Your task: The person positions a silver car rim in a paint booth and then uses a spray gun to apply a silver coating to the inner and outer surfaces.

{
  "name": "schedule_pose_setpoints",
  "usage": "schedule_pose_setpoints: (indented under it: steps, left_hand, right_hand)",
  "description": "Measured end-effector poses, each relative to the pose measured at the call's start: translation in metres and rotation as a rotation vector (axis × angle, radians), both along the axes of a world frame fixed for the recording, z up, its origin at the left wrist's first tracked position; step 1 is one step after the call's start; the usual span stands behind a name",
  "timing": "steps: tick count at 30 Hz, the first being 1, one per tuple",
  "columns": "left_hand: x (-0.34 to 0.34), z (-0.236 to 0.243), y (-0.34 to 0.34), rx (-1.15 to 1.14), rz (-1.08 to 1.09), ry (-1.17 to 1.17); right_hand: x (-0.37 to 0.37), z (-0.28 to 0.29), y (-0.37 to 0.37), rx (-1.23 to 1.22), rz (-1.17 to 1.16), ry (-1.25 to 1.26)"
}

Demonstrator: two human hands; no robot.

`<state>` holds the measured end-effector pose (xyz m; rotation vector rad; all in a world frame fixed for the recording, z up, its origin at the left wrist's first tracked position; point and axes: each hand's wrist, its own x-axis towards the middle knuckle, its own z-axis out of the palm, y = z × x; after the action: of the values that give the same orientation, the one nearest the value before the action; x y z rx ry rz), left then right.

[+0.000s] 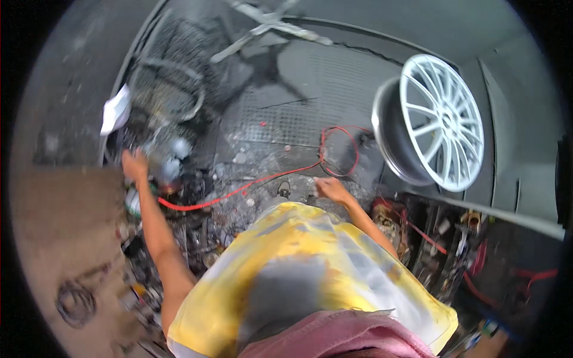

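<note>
My left hand [135,165] reaches out at the left, above a cluttered strip of floor. Motion smears its fingers, and whether they hold anything does not show. Just beyond it is a white folded sheet [116,111], apart from the hand. Bluish-white crumpled pieces [173,156] lie right of that hand. My right hand [332,190] hangs in front of my body with its fingers curled in and nothing visible in them. Close by, a red hose [256,184] runs across the floor and loops beyond the right hand.
A white multi-spoke wheel rim [444,122] stands raised at the right. At the top is a paint-covered cross-shaped stand base [271,25]. Dusty floor grating [286,98] lies ahead. Tools and debris crowd both sides of me, and a coiled cable [76,303] rests at the lower left.
</note>
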<state>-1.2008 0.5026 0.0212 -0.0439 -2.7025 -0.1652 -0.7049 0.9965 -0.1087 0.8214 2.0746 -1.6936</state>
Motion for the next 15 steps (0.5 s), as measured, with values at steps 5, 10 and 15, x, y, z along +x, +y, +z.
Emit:
schedule_pose_setpoints:
  steps: [5,10,15]
  left_hand:
    - [0.016,0.027,-0.001,0.207,-0.222,0.084]
    - [0.035,0.064,0.085,0.475,-0.367,-0.022]
    - [0.088,0.080,0.173,0.912,-0.478,-0.495]
  right_hand:
    - [-0.091,0.068,-0.034,0.260,0.190,0.176]
    - [-0.134,0.107,-0.059,0.297,0.167,0.432]
    - [-0.169,0.175,-0.070,0.286,0.029,0.697]
